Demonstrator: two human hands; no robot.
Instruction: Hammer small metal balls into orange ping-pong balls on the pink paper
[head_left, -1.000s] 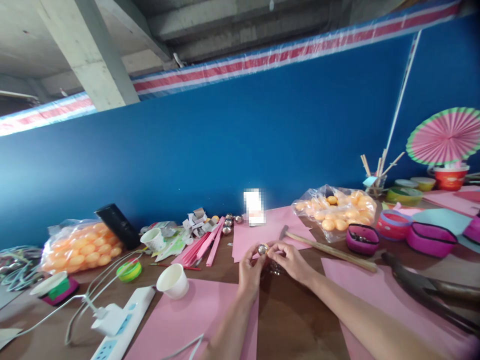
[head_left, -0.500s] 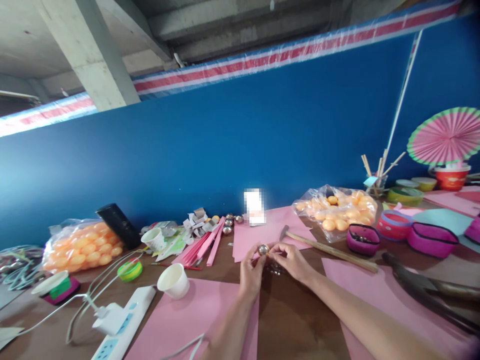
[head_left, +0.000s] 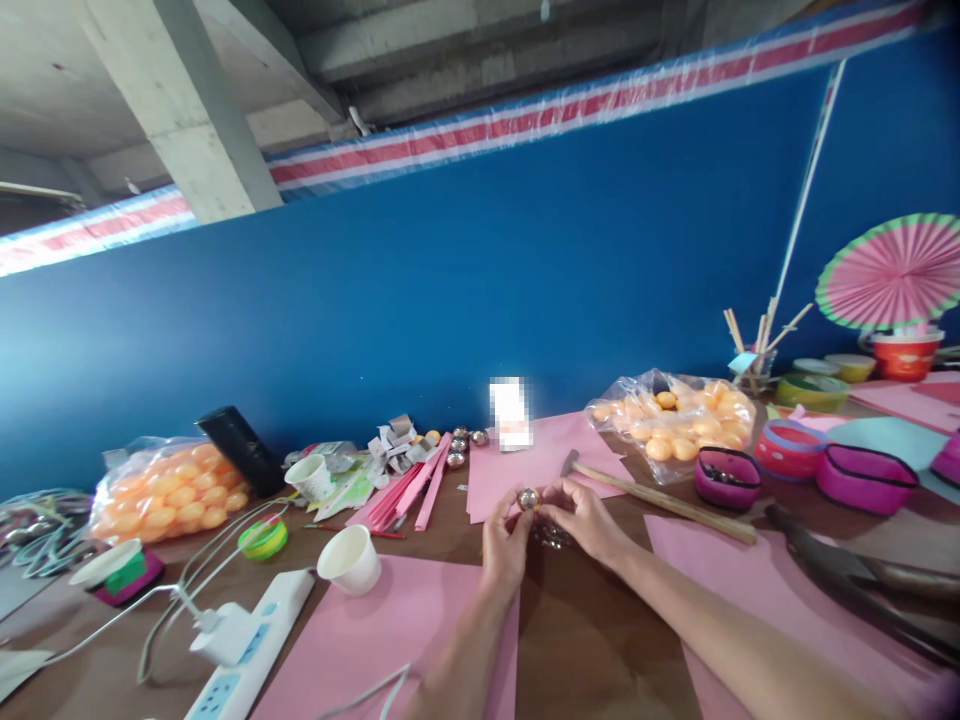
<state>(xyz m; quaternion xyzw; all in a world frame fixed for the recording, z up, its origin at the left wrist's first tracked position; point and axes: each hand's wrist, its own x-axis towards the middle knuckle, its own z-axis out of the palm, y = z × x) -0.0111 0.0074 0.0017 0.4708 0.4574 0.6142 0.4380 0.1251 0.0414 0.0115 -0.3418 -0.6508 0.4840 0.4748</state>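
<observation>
Between my two hands, above the brown table, is a small shiny silver ball studded with metal tacks (head_left: pixel 528 497). My left hand (head_left: pixel 504 540) grips it between thumb and fingers from the left. From the right, my right hand (head_left: pixel 577 518) has thumb and forefinger pinched together close against the ball; whatever sits in the pinch is too small to make out. Loose shiny tacks (head_left: pixel 552 537) lie on the table just beneath and behind the fingers. A hammer (head_left: pixel 660 497) rests beyond my right hand, its head on a pink sheet (head_left: pixel 525 470).
Bags of orange balls stand left (head_left: pixel 169 495) and right (head_left: pixel 675 420). Several finished silver balls (head_left: pixel 457 458) sit near pink paper strips (head_left: pixel 405 495). A paper cup (head_left: pixel 349 560), power strip (head_left: pixel 251 650), purple tray (head_left: pixel 726 478) and dark pliers-like tool (head_left: pixel 840 575) surround the hands.
Both hands keep nearly the same pose around the silver ball. The whole view has shifted very slightly; nothing else visibly moved.
</observation>
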